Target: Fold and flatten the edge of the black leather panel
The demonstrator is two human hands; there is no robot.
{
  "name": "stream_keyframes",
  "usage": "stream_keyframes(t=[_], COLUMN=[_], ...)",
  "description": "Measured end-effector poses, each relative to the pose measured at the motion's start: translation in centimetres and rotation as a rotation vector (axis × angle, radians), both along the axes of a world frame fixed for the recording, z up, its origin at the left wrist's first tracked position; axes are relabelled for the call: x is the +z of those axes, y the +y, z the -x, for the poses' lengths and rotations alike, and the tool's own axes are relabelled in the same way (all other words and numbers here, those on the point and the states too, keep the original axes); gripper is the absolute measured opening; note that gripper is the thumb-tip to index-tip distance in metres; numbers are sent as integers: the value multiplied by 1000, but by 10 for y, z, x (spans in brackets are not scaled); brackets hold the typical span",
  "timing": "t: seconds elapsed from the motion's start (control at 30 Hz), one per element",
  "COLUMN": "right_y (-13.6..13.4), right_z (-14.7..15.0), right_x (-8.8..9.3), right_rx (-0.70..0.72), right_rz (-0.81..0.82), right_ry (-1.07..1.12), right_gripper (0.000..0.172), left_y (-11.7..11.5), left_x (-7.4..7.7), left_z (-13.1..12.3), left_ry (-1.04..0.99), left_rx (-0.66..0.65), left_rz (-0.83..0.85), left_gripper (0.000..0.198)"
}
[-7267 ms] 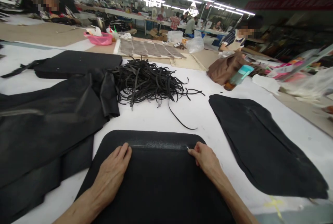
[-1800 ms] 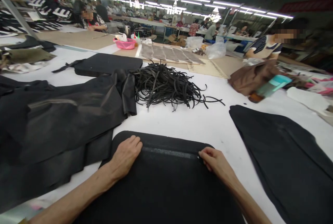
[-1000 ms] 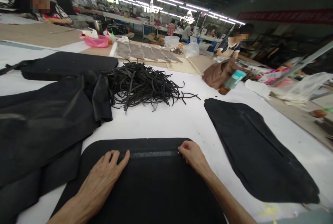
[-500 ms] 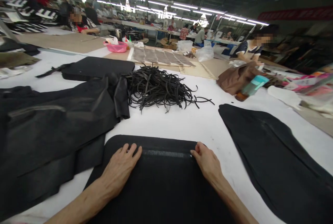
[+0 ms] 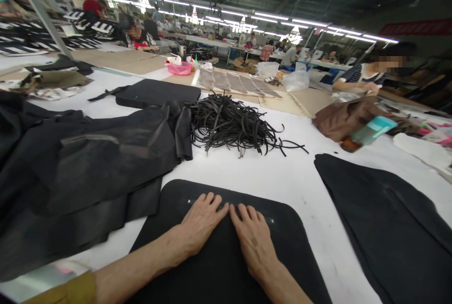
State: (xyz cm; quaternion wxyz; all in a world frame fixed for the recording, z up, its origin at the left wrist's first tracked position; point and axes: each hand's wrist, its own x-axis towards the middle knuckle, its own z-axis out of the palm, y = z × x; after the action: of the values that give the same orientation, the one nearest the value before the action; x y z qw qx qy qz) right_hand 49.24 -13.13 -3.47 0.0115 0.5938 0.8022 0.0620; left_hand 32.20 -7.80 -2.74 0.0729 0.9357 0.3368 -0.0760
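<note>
A black rounded-corner fabric panel (image 5: 291, 238) lies flat on the white tabletop (image 5: 215, 170) in front of me. My left hand (image 5: 202, 224) rests on it near the far edge, palm down with fingers stretched out. Close beside it, my right hand (image 5: 253, 238) presses on the same panel, its fingers spread and pointing away. The thumb and forefinger sides of the two hands nearly meet at the middle. Small pale marks show on the panel on either side of the hands. Whatever lies beneath the fingers is hidden.
Black cut fabric pieces (image 5: 102, 167) spread to the left, with a heap of thin black strips (image 5: 236, 122) beyond. More black panels (image 5: 391, 214) lie at right, near a teal-lidded bottle (image 5: 370, 132) and brown cloth (image 5: 348, 118). A person in a striped top works at far right.
Both hands have slid inward from the panel's two sides to its middle, and the fingers lie flatter. The pale band across the panel is now mostly covered. My view has turned slightly left.
</note>
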Motion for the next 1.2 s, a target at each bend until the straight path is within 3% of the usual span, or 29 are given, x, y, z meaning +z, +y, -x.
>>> stream_keyframes(t=[0.1, 0.27, 0.37, 0.57, 0.7, 0.8, 0.87, 0.97, 1.03, 1.2], right_y=[2, 1, -6, -27, -27, -15, -2, 21, 35, 62], right_z=[1, -9, -32, -91, -93, -75, -58, -31, -17, -9], right_x=[-5, -8, -16, -37, -25, -3, 9, 17, 17, 15], right_rx=[2, 3, 7, 37, -147, -279, -270, -180, -151, -172], right_rz=[4, -40, -82, -202, -173, -135, -115, -47, 14, 143], right_ry=[-15, 8, 5, -4, -85, -149, -101, 98, 192, 225], right_gripper=[47, 50, 52, 50, 36, 28, 28, 25, 24, 15], left_y=[1, 1, 3, 5, 12, 12, 6, -11, -20, -24], left_x=[-2, 1, 3, 3, 4, 11, 17, 18, 13, -7], left_z=[-7, -4, 18, 83, 101, 89, 71, 40, 25, 14], left_ry=[13, 4, -25, -18, -60, -100, -170, -288, -340, -411], left_rx=[22, 13, -1, 200, 342, 425, 339, -29, -207, -271], left_rz=[-3, -45, -37, 19, -12, -33, -43, 38, 103, 107], left_gripper=[108, 92, 83, 57, 49, 42, 38, 31, 31, 41])
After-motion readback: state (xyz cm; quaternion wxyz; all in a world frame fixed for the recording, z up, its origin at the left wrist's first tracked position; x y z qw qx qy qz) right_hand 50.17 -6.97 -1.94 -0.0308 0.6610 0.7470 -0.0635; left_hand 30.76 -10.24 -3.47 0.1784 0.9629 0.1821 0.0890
